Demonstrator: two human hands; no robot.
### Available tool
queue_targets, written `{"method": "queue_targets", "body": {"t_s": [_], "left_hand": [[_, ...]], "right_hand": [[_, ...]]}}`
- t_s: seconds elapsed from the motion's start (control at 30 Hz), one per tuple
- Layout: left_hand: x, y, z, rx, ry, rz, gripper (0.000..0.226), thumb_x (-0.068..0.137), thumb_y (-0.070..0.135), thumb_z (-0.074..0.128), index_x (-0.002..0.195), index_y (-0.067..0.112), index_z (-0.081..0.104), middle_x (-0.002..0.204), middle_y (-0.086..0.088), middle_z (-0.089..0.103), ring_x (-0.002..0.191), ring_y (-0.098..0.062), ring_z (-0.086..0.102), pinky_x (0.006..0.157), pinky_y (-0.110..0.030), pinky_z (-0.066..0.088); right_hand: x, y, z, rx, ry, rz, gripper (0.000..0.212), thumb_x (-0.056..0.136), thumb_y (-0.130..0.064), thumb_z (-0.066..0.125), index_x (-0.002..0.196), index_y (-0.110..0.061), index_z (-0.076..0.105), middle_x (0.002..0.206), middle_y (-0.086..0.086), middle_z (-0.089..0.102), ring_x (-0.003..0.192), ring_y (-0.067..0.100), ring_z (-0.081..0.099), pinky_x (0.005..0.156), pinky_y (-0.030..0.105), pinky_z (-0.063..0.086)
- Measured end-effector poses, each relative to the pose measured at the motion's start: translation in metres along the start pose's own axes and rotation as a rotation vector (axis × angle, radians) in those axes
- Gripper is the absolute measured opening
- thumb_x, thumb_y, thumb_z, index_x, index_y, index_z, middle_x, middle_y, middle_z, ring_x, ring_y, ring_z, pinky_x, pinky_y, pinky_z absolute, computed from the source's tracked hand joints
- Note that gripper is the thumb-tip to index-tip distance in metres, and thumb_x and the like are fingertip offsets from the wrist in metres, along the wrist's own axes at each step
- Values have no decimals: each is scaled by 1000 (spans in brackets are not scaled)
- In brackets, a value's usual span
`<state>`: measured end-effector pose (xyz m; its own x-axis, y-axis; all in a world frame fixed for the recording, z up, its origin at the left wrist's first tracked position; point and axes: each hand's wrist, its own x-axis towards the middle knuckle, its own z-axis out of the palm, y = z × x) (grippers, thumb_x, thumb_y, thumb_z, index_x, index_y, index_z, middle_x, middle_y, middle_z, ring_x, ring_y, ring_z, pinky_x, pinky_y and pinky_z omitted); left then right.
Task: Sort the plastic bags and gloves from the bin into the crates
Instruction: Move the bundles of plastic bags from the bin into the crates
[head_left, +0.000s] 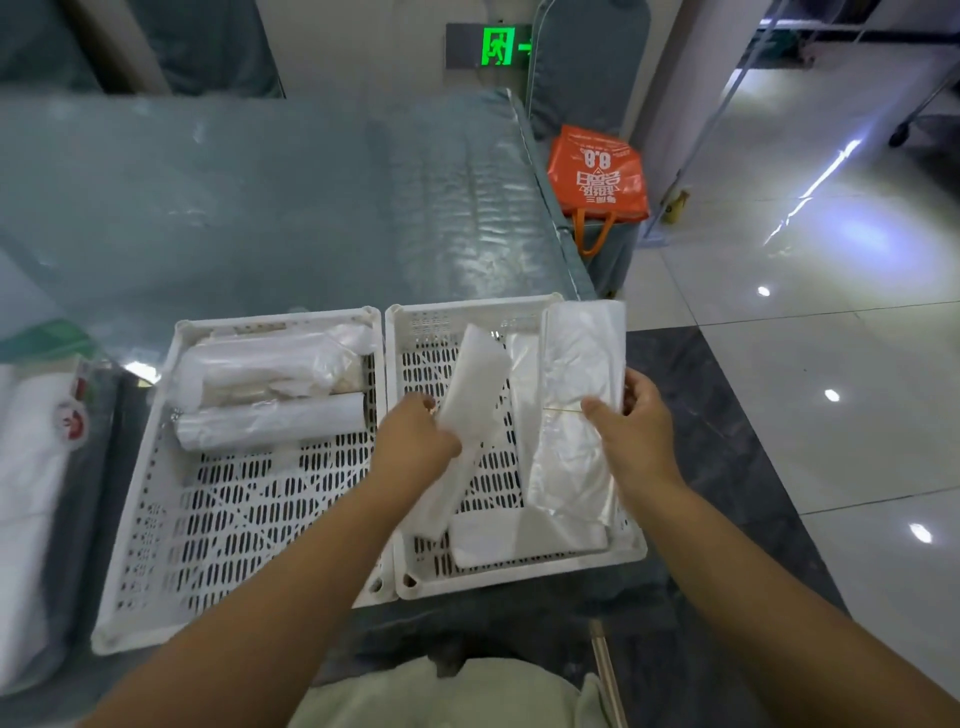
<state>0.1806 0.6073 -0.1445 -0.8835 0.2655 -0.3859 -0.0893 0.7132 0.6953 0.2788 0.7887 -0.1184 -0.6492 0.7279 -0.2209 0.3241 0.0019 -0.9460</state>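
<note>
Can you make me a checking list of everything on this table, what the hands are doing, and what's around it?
Surface: table under a shiny clear cover.
Job's things: left crate holds rolled plastic bag bundles; right crate holds flat bag packs.
Clutter: white bag at the table's left edge.
Hands: left hand grips a folded white pack; right hand holds a banded clear bag stack over the right crate.
Cables: nothing seen.
Surroundings: orange tote bag, green exit sign, glossy tiled floor.

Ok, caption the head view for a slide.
Left hand and right hand each hold plastic packs over the right crate.
</note>
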Motion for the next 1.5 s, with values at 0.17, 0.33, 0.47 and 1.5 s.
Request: {"method": "queue_targets", "body": {"t_s": [0.17, 0.33, 0.47, 1.5], "left_hand": [[1, 13, -73, -308, 181, 49, 40, 66, 11, 70, 103, 16, 56, 90, 1, 64, 79, -19, 62, 62, -31, 50], [-4, 4, -102, -442, 236, 18, 30, 66, 10, 70, 93, 17, 62, 86, -3, 68, 75, -21, 66, 64, -34, 54], [-5, -12, -102, -495, 249, -17, 21, 68, 8, 70, 81, 22, 63, 78, 1, 69, 68, -15, 68, 51, -23, 51], [-1, -6, -95, -503, 194, -31, 24, 67, 4, 71, 82, 20, 63, 83, -4, 69, 72, -21, 67, 62, -33, 55]], "right_hand": [[-11, 6, 37, 3, -142, 29, 38, 83, -16, 65, 113, -32, 48, 97, -12, 60, 84, 5, 61, 61, 17, 48], [-33, 27, 93, -53, -289, 125, 45, 84, -17, 65, 122, -27, 44, 108, -6, 55, 94, 11, 57, 75, 24, 47], [-40, 45, 112, -319, -346, 121, 36, 82, -22, 65, 111, -21, 45, 107, -2, 56, 99, 19, 57, 81, 32, 49], [-23, 47, 104, -694, -413, -69, 26, 88, -16, 50, 65, -18, 40, 91, 6, 41, 83, 24, 48, 65, 26, 38]]}}
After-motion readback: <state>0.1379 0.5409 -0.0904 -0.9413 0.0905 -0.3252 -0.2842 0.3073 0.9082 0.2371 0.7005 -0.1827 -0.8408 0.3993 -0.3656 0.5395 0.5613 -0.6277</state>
